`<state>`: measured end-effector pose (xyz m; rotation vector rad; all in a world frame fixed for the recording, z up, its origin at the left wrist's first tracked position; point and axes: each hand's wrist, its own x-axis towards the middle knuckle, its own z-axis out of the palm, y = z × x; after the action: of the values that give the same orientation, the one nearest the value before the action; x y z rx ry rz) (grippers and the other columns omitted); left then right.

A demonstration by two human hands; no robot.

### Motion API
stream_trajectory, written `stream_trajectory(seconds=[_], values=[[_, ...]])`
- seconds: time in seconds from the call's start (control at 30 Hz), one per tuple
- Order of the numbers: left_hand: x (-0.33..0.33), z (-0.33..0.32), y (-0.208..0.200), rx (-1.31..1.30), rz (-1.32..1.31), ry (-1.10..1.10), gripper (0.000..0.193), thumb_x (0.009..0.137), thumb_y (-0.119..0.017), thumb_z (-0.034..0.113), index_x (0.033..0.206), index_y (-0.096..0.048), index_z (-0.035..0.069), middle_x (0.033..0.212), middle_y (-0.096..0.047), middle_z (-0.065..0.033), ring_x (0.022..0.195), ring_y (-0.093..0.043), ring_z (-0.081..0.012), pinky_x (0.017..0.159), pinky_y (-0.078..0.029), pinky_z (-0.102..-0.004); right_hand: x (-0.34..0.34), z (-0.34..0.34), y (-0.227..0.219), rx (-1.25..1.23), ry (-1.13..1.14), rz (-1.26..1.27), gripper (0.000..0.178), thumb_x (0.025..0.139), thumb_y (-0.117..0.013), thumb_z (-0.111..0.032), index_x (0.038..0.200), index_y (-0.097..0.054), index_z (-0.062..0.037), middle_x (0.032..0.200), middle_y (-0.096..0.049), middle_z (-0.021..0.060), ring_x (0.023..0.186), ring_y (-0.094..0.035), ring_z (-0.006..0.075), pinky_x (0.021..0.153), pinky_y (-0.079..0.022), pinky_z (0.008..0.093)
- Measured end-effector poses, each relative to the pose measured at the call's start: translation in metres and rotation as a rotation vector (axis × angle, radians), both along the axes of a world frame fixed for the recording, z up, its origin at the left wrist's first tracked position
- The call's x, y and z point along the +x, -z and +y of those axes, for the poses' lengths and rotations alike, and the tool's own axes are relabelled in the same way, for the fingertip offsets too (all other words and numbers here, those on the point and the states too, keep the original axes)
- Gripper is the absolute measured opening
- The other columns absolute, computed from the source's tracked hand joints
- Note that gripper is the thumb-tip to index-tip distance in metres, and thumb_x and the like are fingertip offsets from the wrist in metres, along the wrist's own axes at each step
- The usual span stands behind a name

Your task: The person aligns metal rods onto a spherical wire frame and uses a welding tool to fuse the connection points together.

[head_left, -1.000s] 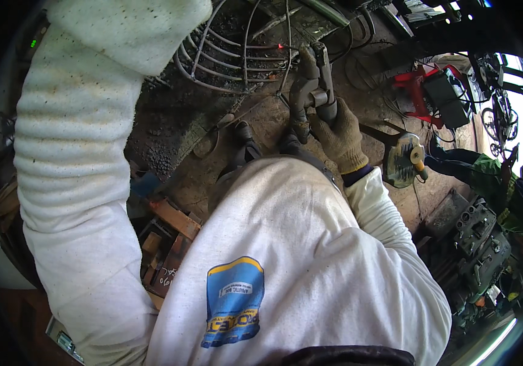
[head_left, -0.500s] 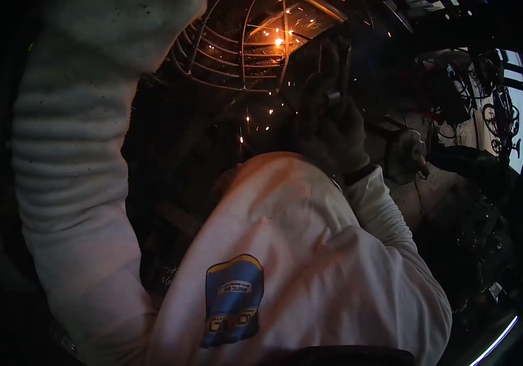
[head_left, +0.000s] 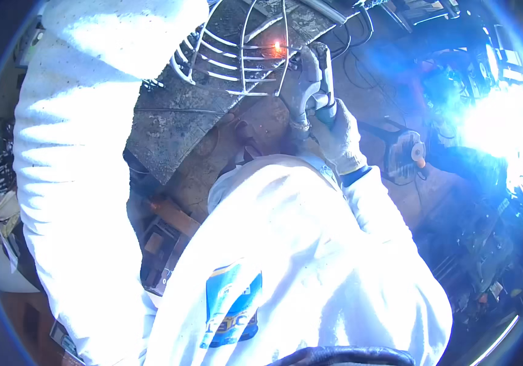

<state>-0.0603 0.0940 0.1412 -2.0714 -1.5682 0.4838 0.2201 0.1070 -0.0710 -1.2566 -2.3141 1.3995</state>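
A wire cage of curved metal bars [head_left: 242, 60] rests on a dark, worn metal plate [head_left: 182, 131] in the upper middle. On it, a small spot [head_left: 277, 46] glows orange. My right hand [head_left: 344, 137], in a pale work glove, is closed around a grey tool that looks like a welding electrode holder [head_left: 310, 82]. The tool's front end is beside the cage's right side, close to the glowing spot; any rod in its jaws is hard to make out. My left arm, in a white sleeve [head_left: 81, 152], reaches past the top edge, so the left hand is hidden.
A blinding blue-white flash [head_left: 511, 125] washes out the right side. A rounded metal piece with an orange-tipped knob [head_left: 405, 152] stands right of my hand. Cables [head_left: 359, 39] run near the top. Brown blocks [head_left: 173, 216] lie lower left, beside my sleeve.
The sparks flying around the cage are gone, leaving a smaller glow. The dark scene is now brightly lit by the flash at right. My arms and the tool stay nearly in place.
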Motion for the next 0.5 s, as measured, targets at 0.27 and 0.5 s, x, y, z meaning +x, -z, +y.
stream_trajectory(seconds=[0.27,0.5], values=[[0.002,-0.011,-0.007,0.004,0.027,-0.03,0.012,0.082,-0.064,0.014,0.077,-0.073,0.008,0.08,-0.068,-0.0098,0.072,-0.065,-0.0218,0.065,-0.054,-0.0314,0.007,0.004,0.022,-0.113,-0.113,0.259,0.035,0.088,-0.064,-0.017,0.118,-0.056,-0.0006,0.094,-0.068,0.008,0.081,-0.066,0.0138,0.07,-0.054,0.0292],[0.002,-0.01,-0.005,0.008,0.026,-0.029,0.012,0.082,-0.064,0.014,0.077,-0.073,0.007,0.08,-0.069,-0.0098,0.073,-0.065,-0.0217,0.065,-0.054,-0.0313,0.005,0.005,0.015,-0.018,-0.106,0.172,0.036,0.085,-0.068,-0.021,0.113,-0.059,-0.0003,0.092,-0.07,0.0111,0.08,-0.067,0.017,0.072,-0.054,0.0331]])
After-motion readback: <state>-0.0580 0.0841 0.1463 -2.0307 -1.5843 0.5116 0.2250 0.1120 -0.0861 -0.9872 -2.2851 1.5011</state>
